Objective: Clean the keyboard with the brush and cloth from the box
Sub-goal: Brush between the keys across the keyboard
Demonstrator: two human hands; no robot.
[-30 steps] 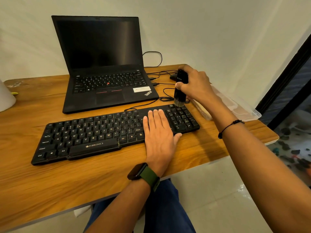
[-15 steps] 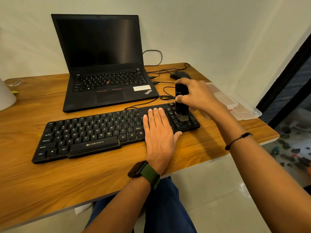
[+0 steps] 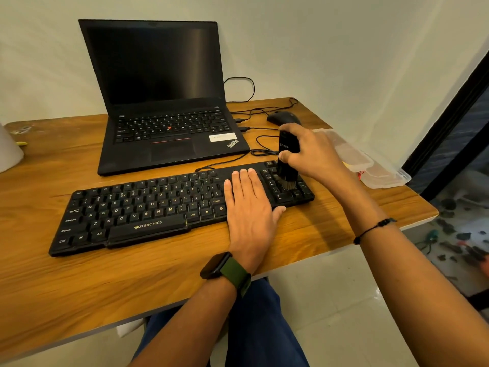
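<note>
The left hand (image 3: pixel 250 207) lies flat, fingers straight, on the black plastic Zebronics keyboard (image 3: pixel 137 210) on the wooden table (image 3: pixel 79 282) — likely steadying it — while the right hand (image 3: pixel 312 152) grips the black upright brush (image 3: pixel 288 160), bristles on the number-pad keys.

The left hand (image 3: pixel 250 207) lies flat, palm down, fingers straight and together, thumb out to the side, forearm reaching in from below. The right hand (image 3: pixel 312 152) is curled in a grip, thumb in front, wrist bent, forearm coming from the right
</note>
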